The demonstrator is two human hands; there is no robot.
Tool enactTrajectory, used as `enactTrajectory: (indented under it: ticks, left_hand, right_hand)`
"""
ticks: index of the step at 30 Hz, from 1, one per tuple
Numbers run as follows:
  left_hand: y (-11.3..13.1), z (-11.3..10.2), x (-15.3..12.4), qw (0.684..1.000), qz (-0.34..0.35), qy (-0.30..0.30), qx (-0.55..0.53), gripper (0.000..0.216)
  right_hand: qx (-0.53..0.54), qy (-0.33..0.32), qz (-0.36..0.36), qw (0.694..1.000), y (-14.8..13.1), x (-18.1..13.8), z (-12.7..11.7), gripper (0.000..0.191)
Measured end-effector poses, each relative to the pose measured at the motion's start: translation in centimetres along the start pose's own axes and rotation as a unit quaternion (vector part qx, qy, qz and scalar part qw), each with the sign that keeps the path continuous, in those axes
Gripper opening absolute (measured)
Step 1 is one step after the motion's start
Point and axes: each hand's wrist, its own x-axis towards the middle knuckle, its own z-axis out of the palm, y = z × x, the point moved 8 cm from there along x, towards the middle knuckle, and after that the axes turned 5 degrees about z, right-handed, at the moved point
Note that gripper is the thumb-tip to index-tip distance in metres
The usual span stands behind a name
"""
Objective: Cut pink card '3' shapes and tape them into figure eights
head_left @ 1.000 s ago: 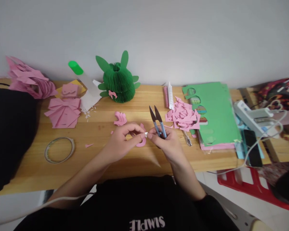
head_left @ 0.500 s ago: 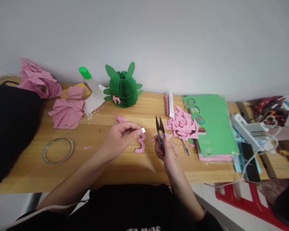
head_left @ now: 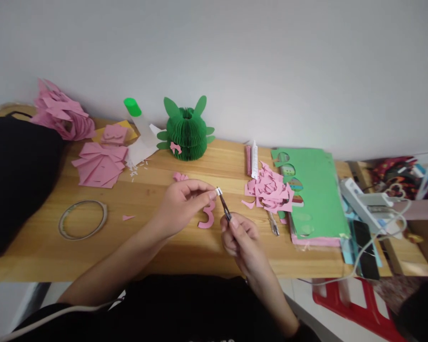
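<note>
My left hand [head_left: 180,204] is closed in a pinch on a tiny white piece [head_left: 218,192], held just above the wooden table [head_left: 157,247]. My right hand [head_left: 240,237] is wrapped round small snips [head_left: 224,208], whose dark blades point up and left to the white piece and touch it. Below the two hands a pink paper cut-out shaped like a 3 [head_left: 207,217] lies flat on the table. A few small pink pieces [head_left: 180,176] lie just beyond my left hand.
A green honeycomb paper figure [head_left: 186,130] stands at the back. A heap of pink scraps [head_left: 269,186], green card sheets [head_left: 312,190], a glue tube [head_left: 254,153] and a pen lie to the right. A tape ring [head_left: 82,225], pink folded papers [head_left: 100,164] and a black bag [head_left: 17,180] are on the left.
My hands drew apart, then the snips swung from upright to a left tilt with their tips at the white piece. The pink 3 now lies uncovered on the table.
</note>
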Motion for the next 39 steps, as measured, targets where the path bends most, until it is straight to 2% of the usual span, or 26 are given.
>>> enactTrajectory:
  ticks: [11, 39]
  left_hand:
    - [-0.04, -0.07, 0.01, 1.0, -0.009, -0.007, 0.021, 0.017]
    - [0.37, -0.18, -0.21, 0.999, 0.018, -0.038, 0.01, 0.013]
  right_hand:
    - [0.03, 0.018, 0.027, 0.999, 0.14, 0.11, -0.25, 0.045]
    - [0.033, -0.005, 0.049, 0.998, 0.25, -0.05, -0.23, 0.049]
